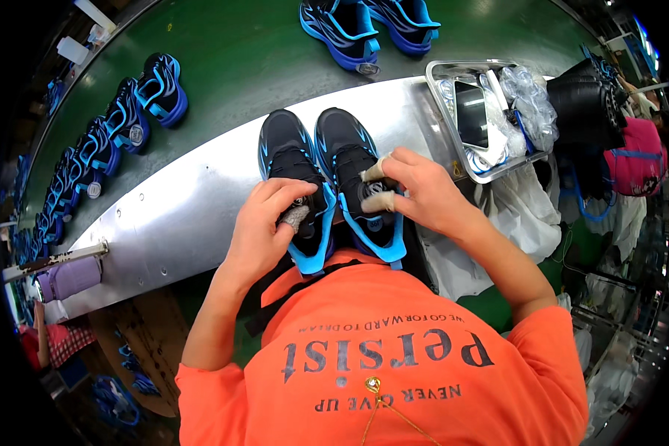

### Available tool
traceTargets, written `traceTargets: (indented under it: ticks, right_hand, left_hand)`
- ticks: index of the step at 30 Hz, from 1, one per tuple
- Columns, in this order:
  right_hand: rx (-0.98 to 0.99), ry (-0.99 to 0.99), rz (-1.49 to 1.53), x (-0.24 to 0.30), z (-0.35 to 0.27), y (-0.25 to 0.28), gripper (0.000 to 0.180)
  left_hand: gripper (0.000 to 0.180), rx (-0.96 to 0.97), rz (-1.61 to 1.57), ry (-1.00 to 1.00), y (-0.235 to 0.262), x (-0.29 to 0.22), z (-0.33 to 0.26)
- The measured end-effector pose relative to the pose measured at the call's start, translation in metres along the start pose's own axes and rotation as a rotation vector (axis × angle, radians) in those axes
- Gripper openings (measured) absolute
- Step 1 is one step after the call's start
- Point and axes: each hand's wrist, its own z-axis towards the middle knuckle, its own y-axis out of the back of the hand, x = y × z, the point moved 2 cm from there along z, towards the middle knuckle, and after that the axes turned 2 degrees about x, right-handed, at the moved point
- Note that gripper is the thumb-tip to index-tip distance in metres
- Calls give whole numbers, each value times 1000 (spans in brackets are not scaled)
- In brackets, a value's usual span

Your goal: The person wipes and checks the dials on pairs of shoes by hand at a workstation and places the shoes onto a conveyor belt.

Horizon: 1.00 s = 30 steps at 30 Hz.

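On the steel ledge, left hand (pixel 264 223) is pinching a grey cloth (pixel 296 216) against the left shoe (pixel 296 186) while right hand (pixel 416 189), fingertips taped, is gripping the right shoe (pixel 357 178); steadying each would help.

Two black sneakers with blue trim stand side by side, toes toward twelve o'clock. The left sneaker (pixel 293 186) touches the right sneaker (pixel 357 178). Both rest upright on a metal ledge (pixel 186 201).

Bright overhead lighting, broad glare across the metal surface (pixel 193 193). Centre sharp, soft shadows. Heavy fisheye bending at rim, black vignette corners, edges blurred.
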Motion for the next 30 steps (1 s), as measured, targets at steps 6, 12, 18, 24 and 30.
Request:
traceTargets:
  ticks: [6,12,18,24,30]
  right_hand:
    - [38,17,16,3,3,-1,33]
    - [102,95,139,-1,2,14,33]
    - [-9,-50,-64,-4,-2,10,29]
    - [-6,27,32,-9,-1,7,33]
    - [52,128,172,-14,0,19,33]
  left_hand:
    - [43,-62,25,33,-7,0,2]
    - [36,-52,-53,128,1,-7,8]
    - [34,56,-156,77,5,4,11]
    - [40,-27,-46,152,-2,-6,17]
    - [36,-185,84,99,-1,-19,17]
